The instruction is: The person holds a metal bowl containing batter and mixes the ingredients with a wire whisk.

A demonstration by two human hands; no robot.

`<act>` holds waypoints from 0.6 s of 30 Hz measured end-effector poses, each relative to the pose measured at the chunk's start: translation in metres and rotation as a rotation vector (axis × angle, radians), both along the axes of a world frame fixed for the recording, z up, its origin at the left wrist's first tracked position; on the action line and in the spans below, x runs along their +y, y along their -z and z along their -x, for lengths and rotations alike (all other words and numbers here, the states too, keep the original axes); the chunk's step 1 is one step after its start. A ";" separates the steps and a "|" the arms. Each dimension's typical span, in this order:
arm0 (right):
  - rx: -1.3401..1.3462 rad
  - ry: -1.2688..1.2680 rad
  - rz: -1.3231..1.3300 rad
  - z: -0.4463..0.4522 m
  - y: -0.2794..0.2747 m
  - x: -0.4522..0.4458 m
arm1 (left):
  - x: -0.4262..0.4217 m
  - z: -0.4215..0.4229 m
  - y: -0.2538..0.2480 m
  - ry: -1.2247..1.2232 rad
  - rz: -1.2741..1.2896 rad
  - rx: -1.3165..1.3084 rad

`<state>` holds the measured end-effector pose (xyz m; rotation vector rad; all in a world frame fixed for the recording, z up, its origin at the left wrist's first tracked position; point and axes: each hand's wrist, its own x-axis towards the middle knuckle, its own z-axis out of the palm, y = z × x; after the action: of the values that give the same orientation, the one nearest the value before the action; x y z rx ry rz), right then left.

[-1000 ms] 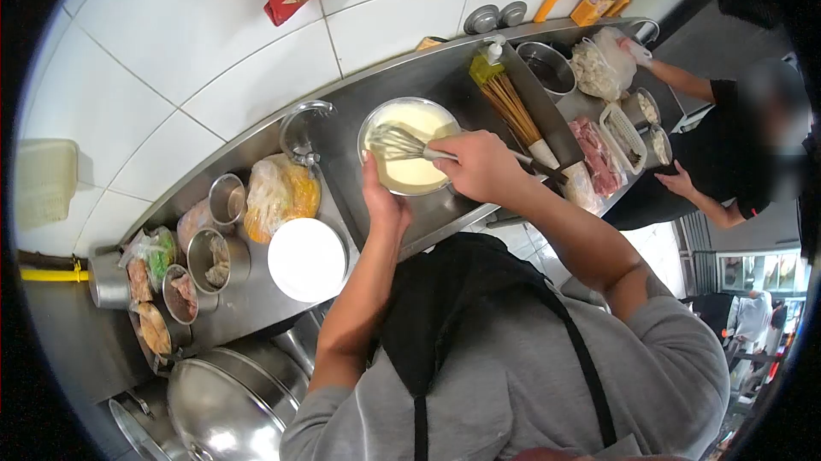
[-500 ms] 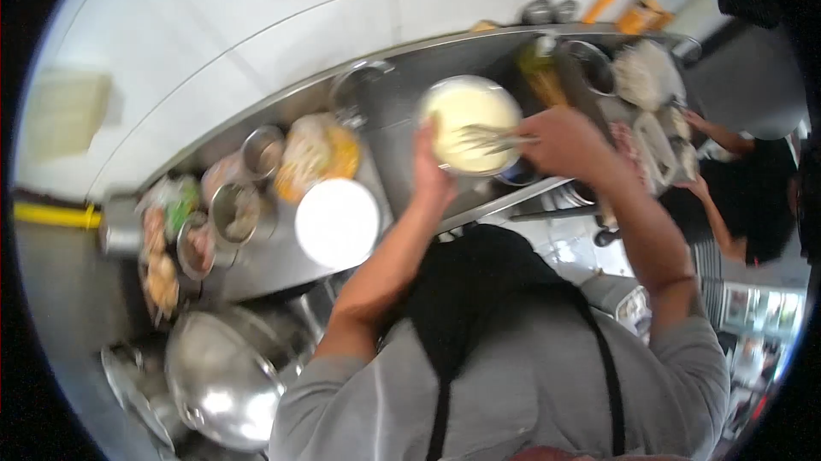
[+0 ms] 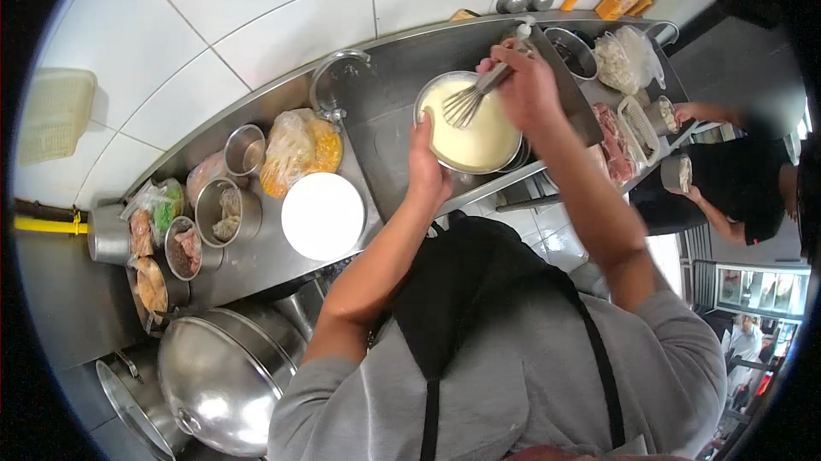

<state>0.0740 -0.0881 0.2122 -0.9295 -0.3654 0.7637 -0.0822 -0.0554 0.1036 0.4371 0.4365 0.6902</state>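
Note:
A round metal bowl (image 3: 511,165) holds a smooth pale yellow liquid (image 3: 475,136) over the sink. My left hand (image 3: 426,166) grips the bowl's left side, thumb up along the rim. My right hand (image 3: 526,85) is closed around the handle of a wire whisk (image 3: 464,106), which slants down into the bowl at its upper part. The whisk's tip is at the liquid. To the left of the bowl, a white round plate or lid (image 3: 322,215) lies on the steel counter (image 3: 248,268).
Bagged food (image 3: 299,153), metal pots (image 3: 228,211) and a faucet (image 3: 329,102) stand left. Raw meat (image 3: 614,144), a white basket (image 3: 639,130) and a dark pot (image 3: 571,54) are right. A co-worker in black (image 3: 727,179) holds small metal containers at far right.
The view has shifted, with the bowl now further right in it. My right hand has risen, and the whisk has gone from nearly level to a steeper slant. The co-worker now holds containers.

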 end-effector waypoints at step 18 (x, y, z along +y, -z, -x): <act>-0.275 -0.455 0.112 0.016 -0.007 -0.024 | -0.008 0.013 -0.022 0.043 0.087 -0.010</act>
<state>0.0579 -0.1123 0.2188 -1.0751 -0.8006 1.0808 -0.0948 -0.0629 0.1259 0.3598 0.4445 0.6294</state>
